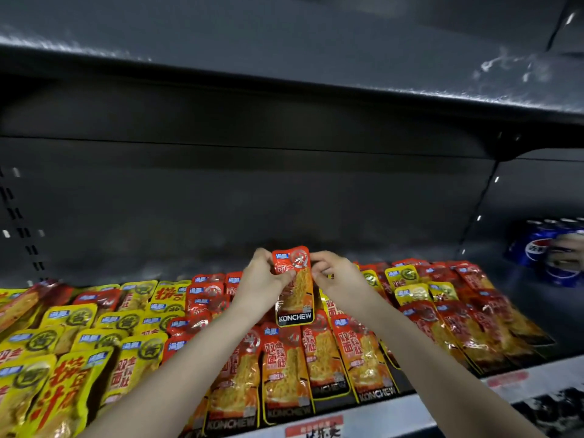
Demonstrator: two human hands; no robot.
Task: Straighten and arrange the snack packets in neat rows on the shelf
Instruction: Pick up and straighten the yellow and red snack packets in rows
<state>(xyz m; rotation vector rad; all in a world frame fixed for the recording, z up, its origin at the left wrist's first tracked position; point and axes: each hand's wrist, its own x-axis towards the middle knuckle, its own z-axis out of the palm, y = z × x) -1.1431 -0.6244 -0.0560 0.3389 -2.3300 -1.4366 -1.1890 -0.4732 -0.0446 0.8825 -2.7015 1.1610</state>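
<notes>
Two hands pinch one orange packet (294, 287) upright above the rows: left hand (264, 279) on its nine o'clock edge, right hand (335, 275) at three o'clock. Orange packets (284, 368) lie below at six, yellow packets (79, 343) toward eight, blue cans (550, 251) at three on the shelf (395, 415).

Dark upper shelf (284, 74), grey back panel (221, 191), prob. Pepsi cans (550, 251) rt.
</notes>
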